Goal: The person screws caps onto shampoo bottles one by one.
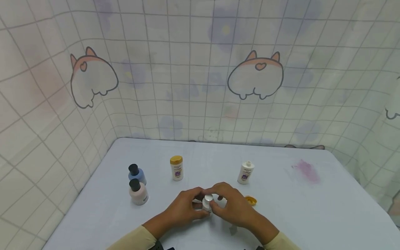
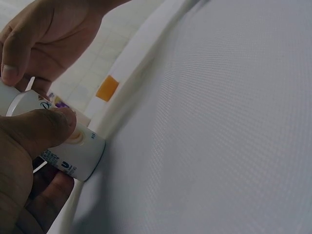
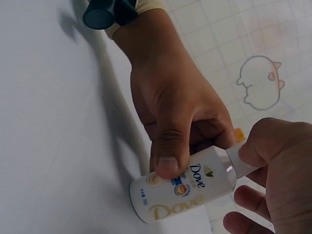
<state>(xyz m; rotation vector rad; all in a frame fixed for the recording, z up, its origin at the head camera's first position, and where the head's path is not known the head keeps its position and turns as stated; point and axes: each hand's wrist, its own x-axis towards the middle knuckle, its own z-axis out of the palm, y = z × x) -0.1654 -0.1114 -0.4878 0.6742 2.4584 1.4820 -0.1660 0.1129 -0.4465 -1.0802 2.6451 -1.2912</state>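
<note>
A small white Dove bottle (image 3: 195, 183) stands on the table between both hands at the front. The left hand (image 1: 184, 208) grips its body, with the thumb across the label in both wrist views. At the top, the right hand (image 1: 232, 205) pinches the white cap (image 3: 239, 161) between thumb and fingers. Just beyond the right hand lies a loose orange cap (image 1: 251, 200). Behind it, a white bottle (image 1: 245, 173) with a bare neck stands upright.
A white bottle with a golden lid (image 1: 176, 168) stands further back. At the left are a blue bottle (image 1: 140, 176) and a pale pink bottle (image 1: 139, 195), both black-capped. A pink stain (image 1: 307, 171) marks the white table (image 1: 312, 215). Patterned curtain (image 1: 200, 86) surrounds its back and sides.
</note>
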